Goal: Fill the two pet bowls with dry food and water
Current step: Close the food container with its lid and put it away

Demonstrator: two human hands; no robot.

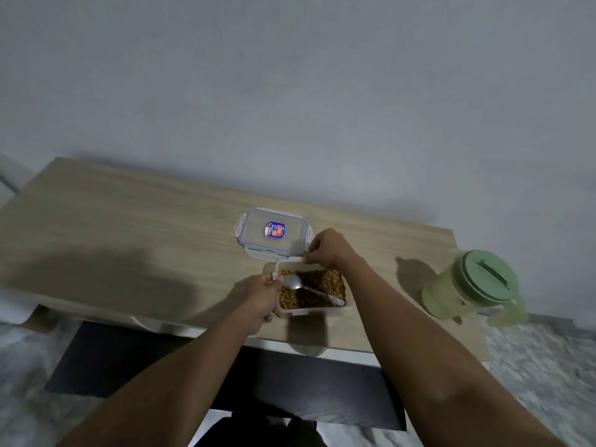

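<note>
An open plastic container (317, 312) of brown dry food (333, 282) sits near the table's front edge. A metal spoon (295, 282) lies in the food, its handle pointing right. My left hand (263, 300) grips the container's left rim. At the far right corner of that rim, my right hand (327, 248) pinches the edge. The container's clear lid (274, 233) with a blue label lies flat just behind it. A pale green pitcher (472, 287) with a green lid stands at the table's right end. No pet bowls are in view.
The wooden table (129, 227) stands against a grey wall. A dark mat (135, 359) lies on the floor under and in front of the table. My shadow falls across the table's left half.
</note>
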